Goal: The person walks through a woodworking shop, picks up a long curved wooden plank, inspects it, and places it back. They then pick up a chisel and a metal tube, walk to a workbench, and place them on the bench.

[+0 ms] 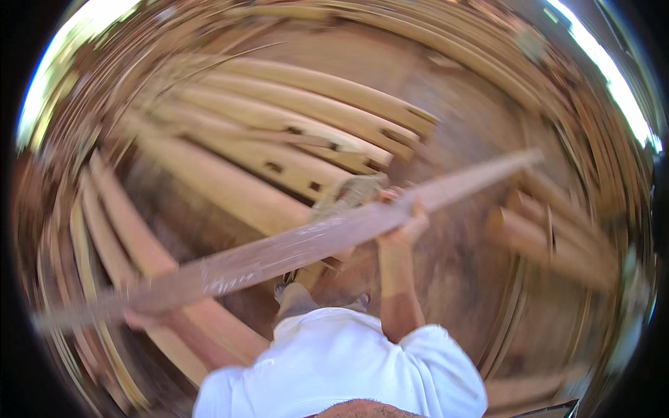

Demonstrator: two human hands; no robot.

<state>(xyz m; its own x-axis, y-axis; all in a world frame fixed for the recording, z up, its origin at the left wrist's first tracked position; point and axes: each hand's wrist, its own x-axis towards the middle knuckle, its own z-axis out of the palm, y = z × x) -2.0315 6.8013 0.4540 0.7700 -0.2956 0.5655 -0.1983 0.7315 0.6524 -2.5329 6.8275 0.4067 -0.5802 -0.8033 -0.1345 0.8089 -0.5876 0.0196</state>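
Note:
A long wooden plank [279,259] slants across in front of my body, its left end lower in the view and its right end reaching up and away. Dull brown, it carries pale chalk-like marks on its face. My right hand [411,224] wraps round it right of its middle, fingers over the far edge. Toward the left end my left hand [143,319] grips the lower edge; it is blurred, and the plank partly covers its fingers. Just beyond the plank, a greyish crumpled thing [350,194], perhaps cloth, lies by the timber.
Several pale beams [300,101] with cut mortise slots lie side by side ahead. More long boards [125,216] lie at the left. Short timbers [550,240] are stacked at the right. Wood strips [481,59] line the far side of the brown floor [460,279].

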